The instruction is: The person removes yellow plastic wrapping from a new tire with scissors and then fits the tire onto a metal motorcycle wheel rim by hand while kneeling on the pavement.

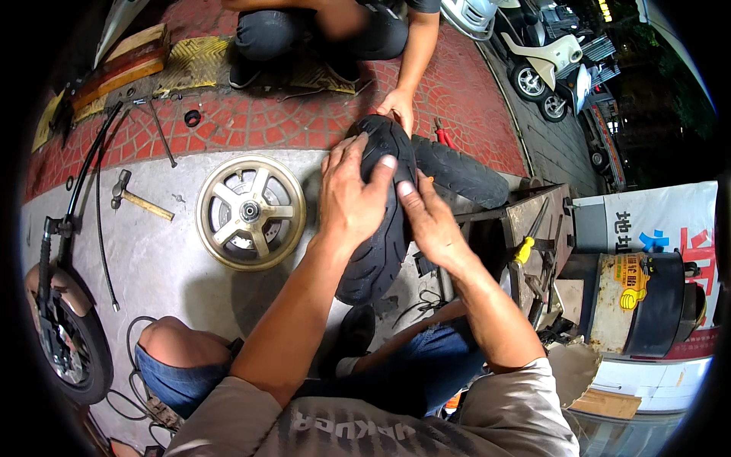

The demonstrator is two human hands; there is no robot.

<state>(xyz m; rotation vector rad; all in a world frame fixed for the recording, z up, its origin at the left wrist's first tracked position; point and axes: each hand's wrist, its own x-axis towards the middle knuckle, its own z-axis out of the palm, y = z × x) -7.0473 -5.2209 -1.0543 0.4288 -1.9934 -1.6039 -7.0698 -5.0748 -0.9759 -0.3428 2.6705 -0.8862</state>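
A black motorcycle tire [373, 251] stands upright between my knees, its tread toward me. My left hand [352, 190] grips its upper left side, fingers over the tread and thumb pointing to the top. On the right edge, my right hand [435, 225] is closed round the sidewall with the thumb up; its fingertips are hidden behind the rubber. A co-worker's hand [397, 108] touches the top of the same tire from the far side. Flat on the ground to the left lies a gold five-spoke wheel rim [260, 183], apart from the tire.
Another tire [464, 174] lies behind my right hand, near red-handled pliers [445, 135]. A tool bench [537, 217] at right carries a yellow-handled screwdriver [524, 250]. A hammer [143, 201] lies left of the rim. A detached front wheel and fork [65, 335] are at far left.
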